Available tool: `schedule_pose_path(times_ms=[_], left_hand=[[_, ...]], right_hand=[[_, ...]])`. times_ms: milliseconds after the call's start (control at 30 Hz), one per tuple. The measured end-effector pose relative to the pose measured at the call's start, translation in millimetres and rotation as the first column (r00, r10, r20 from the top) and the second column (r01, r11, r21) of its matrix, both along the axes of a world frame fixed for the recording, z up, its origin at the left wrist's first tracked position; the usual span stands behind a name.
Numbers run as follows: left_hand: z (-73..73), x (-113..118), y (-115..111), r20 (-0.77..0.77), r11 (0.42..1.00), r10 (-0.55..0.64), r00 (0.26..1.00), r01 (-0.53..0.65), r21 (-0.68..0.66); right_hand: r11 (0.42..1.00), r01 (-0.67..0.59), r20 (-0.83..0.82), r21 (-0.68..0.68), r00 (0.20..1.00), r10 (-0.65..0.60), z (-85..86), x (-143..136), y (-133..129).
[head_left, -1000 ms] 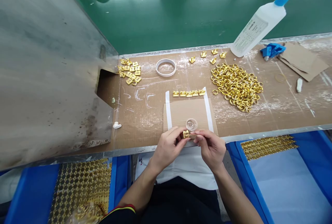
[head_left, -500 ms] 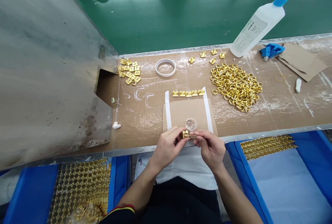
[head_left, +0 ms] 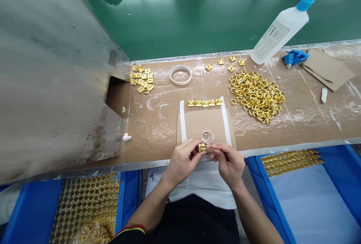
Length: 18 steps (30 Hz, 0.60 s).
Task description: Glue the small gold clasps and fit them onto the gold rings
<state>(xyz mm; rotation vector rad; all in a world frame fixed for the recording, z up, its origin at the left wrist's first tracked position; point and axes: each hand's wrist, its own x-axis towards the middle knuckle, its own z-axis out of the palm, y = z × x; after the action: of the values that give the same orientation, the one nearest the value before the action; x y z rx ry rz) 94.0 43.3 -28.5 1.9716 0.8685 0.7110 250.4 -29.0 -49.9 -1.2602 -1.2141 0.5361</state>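
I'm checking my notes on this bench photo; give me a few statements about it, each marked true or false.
1. Both hands, left hand and right hand, pinch one small gold metal clasp. True.
2. The heap of gold metal rings lies left of the white tape ring. False: it lies to the right.
3. The white squeeze bottle with blue nozzle leans tilted. True.
4. The row of gold clasps sits in a blue bin. False: it lies on the brown cardboard-covered bench.
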Motion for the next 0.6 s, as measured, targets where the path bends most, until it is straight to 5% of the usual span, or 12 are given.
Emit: schedule_pose_path(times_ms=[600], left_hand=[[-0.2, -0.8, -0.7, -0.012, 1.000, -0.008, 1.000, 0.007, -0.014]], right_hand=[[0.999, 0.039, 0.026, -0.035, 0.999, -0.038, 4.2, 2.8, -0.5]])
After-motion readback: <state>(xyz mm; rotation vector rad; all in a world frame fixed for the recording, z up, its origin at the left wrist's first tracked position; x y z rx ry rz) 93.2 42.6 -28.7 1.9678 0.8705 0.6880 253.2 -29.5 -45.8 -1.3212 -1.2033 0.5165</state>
